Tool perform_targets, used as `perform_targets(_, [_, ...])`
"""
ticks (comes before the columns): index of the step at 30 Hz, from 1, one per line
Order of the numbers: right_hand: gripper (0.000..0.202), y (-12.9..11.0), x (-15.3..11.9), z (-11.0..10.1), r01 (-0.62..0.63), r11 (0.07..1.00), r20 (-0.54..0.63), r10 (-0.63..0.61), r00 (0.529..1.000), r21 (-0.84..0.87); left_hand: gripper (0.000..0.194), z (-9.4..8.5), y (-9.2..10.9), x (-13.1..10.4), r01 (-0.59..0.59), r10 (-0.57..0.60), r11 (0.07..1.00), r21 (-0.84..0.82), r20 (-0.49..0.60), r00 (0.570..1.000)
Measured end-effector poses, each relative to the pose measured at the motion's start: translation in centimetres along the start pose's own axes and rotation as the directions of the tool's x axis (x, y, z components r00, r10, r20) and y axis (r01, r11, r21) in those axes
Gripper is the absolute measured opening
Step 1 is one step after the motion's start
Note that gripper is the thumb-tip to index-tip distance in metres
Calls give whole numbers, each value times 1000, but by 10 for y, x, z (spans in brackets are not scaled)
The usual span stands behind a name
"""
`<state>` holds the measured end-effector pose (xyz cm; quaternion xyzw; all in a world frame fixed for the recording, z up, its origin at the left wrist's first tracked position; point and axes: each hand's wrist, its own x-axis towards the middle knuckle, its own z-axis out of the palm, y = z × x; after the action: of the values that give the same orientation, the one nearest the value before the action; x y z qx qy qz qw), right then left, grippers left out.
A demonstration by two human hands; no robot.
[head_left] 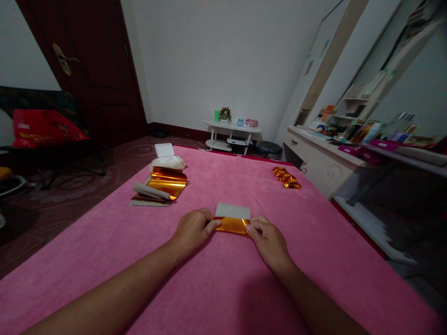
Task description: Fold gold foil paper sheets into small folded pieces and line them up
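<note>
A small sheet of gold foil paper (232,225) with a pale grey back lies near the middle of the pink cloth (216,279), its near part folded over so the shiny gold faces up. My left hand (194,227) pinches the left end of the fold between thumb and fingers. At the right end, my right hand (268,239) pinches the same fold. A loose stack of gold foil sheets (169,182), some curled with grey backs showing, rests to the far left. Several folded gold foil pieces (286,177) sit in a row at the far right.
Behind the stack stands an opened white container (167,158). Beyond the cloth's far edge are a white shelf table (232,126) and a dark round stool (268,148). A dresser (324,156) crowded with bottles borders the right side; a red bag (47,128) sits on a chair at left.
</note>
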<state>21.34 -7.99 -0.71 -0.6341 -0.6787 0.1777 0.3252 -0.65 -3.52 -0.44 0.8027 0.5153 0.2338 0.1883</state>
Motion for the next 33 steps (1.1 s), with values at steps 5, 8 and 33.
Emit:
perform_targets(5, [26, -3, -11, -1, -38, 999, -34, 38, 999, 7, 25, -5, 4, -17, -203, 207, 976, -75, 51, 977])
perform_targets(8, [23, 0, -15, -2, -41, 998, -43, 43, 998, 49, 15, -8, 8, -26, -346, 348, 934, -93, 4, 938])
perform_targets(33, [24, -4, -18, -10, -115, 977, 55, 127, 990, -179, 19, -9, 17, -27, 122, -114, 990, -71, 112, 987])
